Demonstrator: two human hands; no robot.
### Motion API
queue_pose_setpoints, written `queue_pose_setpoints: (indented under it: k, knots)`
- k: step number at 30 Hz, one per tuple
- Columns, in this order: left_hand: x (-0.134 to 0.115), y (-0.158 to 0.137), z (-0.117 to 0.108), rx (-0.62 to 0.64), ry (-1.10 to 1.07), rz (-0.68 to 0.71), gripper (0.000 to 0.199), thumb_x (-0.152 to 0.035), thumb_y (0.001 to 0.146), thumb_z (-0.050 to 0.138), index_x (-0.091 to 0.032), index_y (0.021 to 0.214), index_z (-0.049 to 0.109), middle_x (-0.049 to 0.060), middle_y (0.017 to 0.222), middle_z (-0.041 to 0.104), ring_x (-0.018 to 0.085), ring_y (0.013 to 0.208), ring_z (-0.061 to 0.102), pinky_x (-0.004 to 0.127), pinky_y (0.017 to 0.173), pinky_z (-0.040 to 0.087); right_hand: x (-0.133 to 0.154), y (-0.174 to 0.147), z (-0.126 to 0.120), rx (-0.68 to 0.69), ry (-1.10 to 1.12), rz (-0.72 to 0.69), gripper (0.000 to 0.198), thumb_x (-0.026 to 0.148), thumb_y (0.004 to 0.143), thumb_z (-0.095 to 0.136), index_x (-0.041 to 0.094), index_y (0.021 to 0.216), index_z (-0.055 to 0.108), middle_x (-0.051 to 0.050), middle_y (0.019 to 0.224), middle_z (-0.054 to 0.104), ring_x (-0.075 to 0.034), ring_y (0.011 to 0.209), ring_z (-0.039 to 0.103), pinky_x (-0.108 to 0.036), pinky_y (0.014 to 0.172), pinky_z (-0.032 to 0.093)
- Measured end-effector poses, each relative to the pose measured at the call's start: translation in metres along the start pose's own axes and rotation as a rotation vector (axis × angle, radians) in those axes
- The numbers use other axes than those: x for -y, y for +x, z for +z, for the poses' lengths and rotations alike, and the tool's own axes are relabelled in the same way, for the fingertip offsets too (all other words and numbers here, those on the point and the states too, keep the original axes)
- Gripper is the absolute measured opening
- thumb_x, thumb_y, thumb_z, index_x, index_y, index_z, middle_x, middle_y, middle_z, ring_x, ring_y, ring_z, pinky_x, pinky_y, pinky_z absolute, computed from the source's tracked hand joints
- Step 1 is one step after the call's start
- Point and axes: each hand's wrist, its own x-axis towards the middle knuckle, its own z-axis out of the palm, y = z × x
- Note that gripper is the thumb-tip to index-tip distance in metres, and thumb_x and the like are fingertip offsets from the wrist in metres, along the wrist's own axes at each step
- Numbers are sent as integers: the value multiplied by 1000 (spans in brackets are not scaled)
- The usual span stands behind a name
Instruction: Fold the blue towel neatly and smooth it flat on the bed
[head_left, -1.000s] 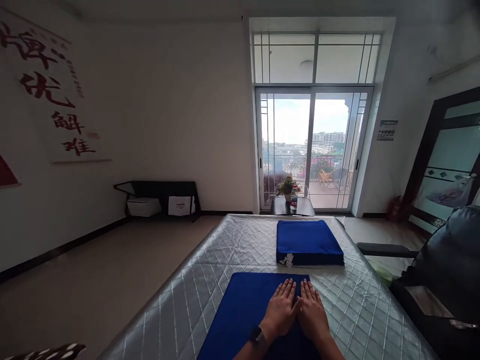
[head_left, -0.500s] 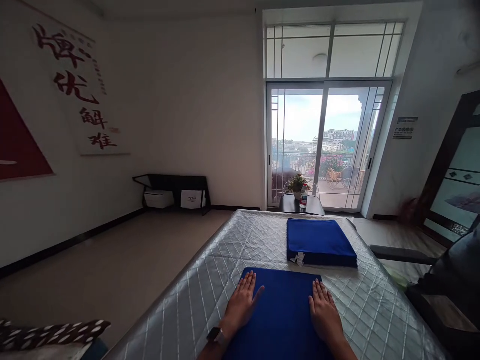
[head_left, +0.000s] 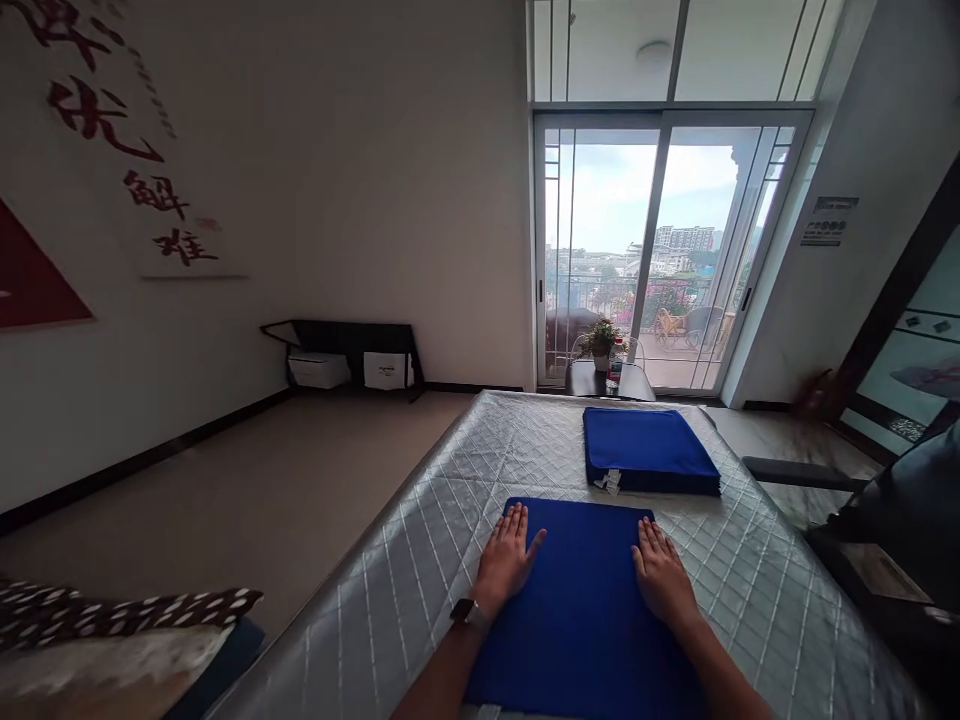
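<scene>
A flat, blue folded cloth [head_left: 581, 610] lies in front of me on a table with a silver quilted cover [head_left: 420, 560]. My left hand [head_left: 508, 562] rests on its left far edge, fingers stretched out and thumb apart; a watch is on that wrist. On the right far edge lies my right hand [head_left: 664, 575], palm down with the fingers extended. Neither hand grips anything. Beyond them sits a stack of blue folded cloths [head_left: 649, 445] with white tags at its near left corner. At the near edge of the front cloth, a small white tag [head_left: 489, 712] shows.
Past the table's far end stands a small dark table [head_left: 577, 380] with a potted plant [head_left: 601, 340] and a bottle [head_left: 615, 365]. A dark chair [head_left: 892, 520] is close on the right. Cushions [head_left: 150, 640] lie at lower left. A black rack [head_left: 352, 355] holds white boxes.
The view has tilted down, so more of the near cloth and its white tag show. Both hands stay flat on the cloth's side edges, in nearly the same places.
</scene>
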Motion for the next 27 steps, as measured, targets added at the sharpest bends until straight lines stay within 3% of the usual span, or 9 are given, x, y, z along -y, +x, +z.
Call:
queue_pose_setpoints:
  k: [3,9,17,22,27]
  knots:
    - [-1,0,-4,55,-28,-5,74,-61,102,17,-13,156,36,14,157,44,30,149,34,51,120,32,-1,1,2,4,-27,14,65,36,100,16,5,157,29,-10,165,23,-21,154,15,-42,125,11]
    - [-4,0,0,49,-6,-41,82,-63,102,13,-5,154,36,16,161,36,28,149,33,47,122,29,-2,22,-3,-10,-54,-6,65,36,100,17,6,157,29,-9,165,23,-21,154,15,-43,125,11]
    - [-5,-1,-5,70,-27,-55,82,-67,100,18,-9,157,32,14,163,32,28,151,29,47,122,29,0,40,6,3,19,41,67,38,100,17,7,158,27,-9,165,23,-20,154,15,-41,125,13]
    - [-5,-1,-7,80,-24,-40,80,-64,101,17,-9,155,36,15,162,34,28,150,31,48,122,29,1,34,5,-33,78,55,65,37,100,18,7,158,28,-9,164,27,-19,153,19,-39,125,13]
    - [7,-3,8,-3,-34,13,74,-60,100,23,-13,154,40,16,154,48,31,146,39,52,117,36,5,27,-9,-58,170,83,63,35,100,23,10,156,34,-8,162,32,-18,152,23,-36,125,14]
